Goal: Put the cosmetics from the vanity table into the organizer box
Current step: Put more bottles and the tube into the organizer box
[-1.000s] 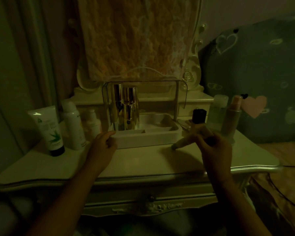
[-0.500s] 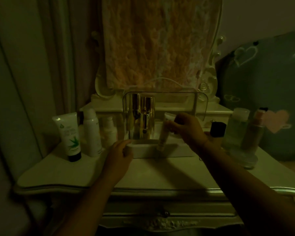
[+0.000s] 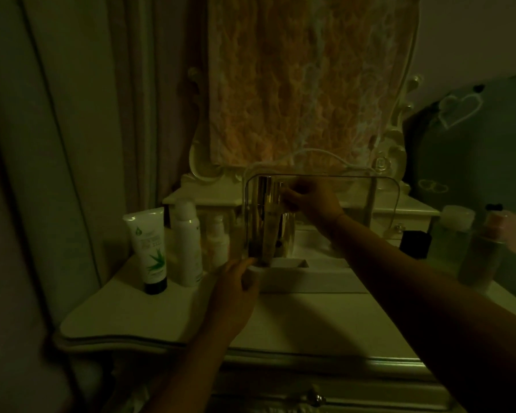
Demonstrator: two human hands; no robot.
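The cream counter (image 3: 310, 317), glossy with a curved moulded edge, carries the organizer box (image 3: 319, 281) at its middle: a white plastic tray under a clear, round-cornered hood. The left hand (image 3: 236, 284) grips the tray's front left corner. The right hand (image 3: 310, 198) reaches inside, fingers curled round the top of a slim tube (image 3: 276, 222) standing among shiny gold bottles (image 3: 262, 210) at the box's left.

The task looks under halfway. Outside wait a soft aloe-printed tube (image 3: 148, 248), a white spray can (image 3: 186, 242) and a small pale bottle (image 3: 218, 239). To the right are a clear bottle (image 3: 455, 231), a pinkish bottle (image 3: 486, 251) and a squat black jar (image 3: 414, 239).
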